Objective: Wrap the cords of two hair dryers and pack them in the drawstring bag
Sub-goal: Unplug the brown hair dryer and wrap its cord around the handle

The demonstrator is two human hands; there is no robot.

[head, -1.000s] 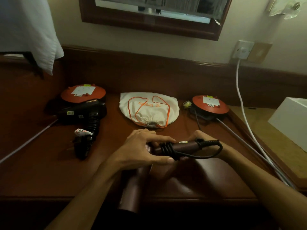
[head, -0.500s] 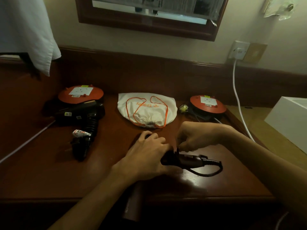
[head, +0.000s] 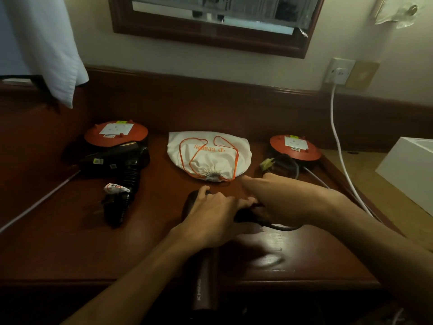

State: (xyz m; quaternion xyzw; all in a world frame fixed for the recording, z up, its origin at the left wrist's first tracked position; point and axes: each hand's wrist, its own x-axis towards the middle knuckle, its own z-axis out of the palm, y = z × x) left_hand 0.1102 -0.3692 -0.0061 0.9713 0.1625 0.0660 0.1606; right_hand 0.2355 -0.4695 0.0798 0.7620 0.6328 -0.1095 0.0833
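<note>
Both hands meet at the surface's [head: 70, 242] centre on the brown hair dryer [head: 206, 287], whose barrel, lettered "KHIND", points to 6 o'clock. The left hand [head: 210, 219] clasps its handle; the right hand [head: 281, 205] pinches the black cord [head: 281, 227]. At 12 o'clock lies the white drawstring bag [head: 208, 153], its orange print unreadable. The black hair dryer [head: 117, 160] lies at 10 o'clock.

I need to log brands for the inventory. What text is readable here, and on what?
"KHNG", roughly, on the brown dryer barrel, partly blurred.
Orange print on the drawstring bag, upside down, perhaps "tracey": unsure.
Labels on the two orange reels and the black dryer: too small to read.
</note>
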